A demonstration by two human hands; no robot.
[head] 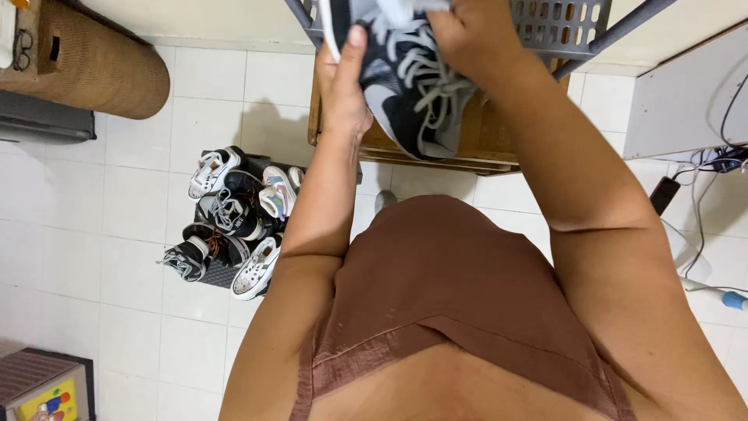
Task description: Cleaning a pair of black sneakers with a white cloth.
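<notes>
Head view, looking straight down the person's front. Below and to the outer side of the left hand (345, 93), a heap of small sneakers (230, 222), white, black and pastel, lies on a dark mat on the white tiled floor (93, 234). Farther out on the same side lies a rolled woven mat (109, 70), and at the lower corner a box with a bright printed panel (43, 386). Directly beneath both hands stands a wooden shelf (483, 140); beyond the fingertips runs a grey perforated metal rack (557, 23). Outward of the right hand (471, 35) sit a grey cabinet side (686, 101) and loose cables (713, 168) on the tiles. The brown garment (460, 296) and both forearms hide much of the floor.

Both hands are raised in front of the chest and close on one black-and-grey sneaker with white laces (413, 93). The left hand cups its side, thumb pressed along the upper. The right hand grips it from the top, fingers curled over the tongue and partly out of frame. The shoe hangs between the palms, above the shelf.
</notes>
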